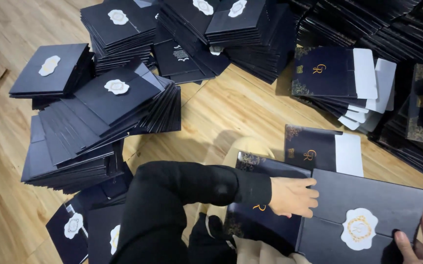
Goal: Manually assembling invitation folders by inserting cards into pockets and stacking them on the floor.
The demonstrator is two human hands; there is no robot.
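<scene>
Here the left hand point(293, 196) pinches a dark card point(265, 195), sliding it into the sealed navy envelope point(363, 215) over the lap; right hand point(419, 244) grips its corner. Keep edges square.

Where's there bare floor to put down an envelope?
Bare wood floor lies between the leaning envelope stack and the cards with white inserts; more along the far left edge. The top and right are crowded with stacks; both hands fill the bottom.
</scene>
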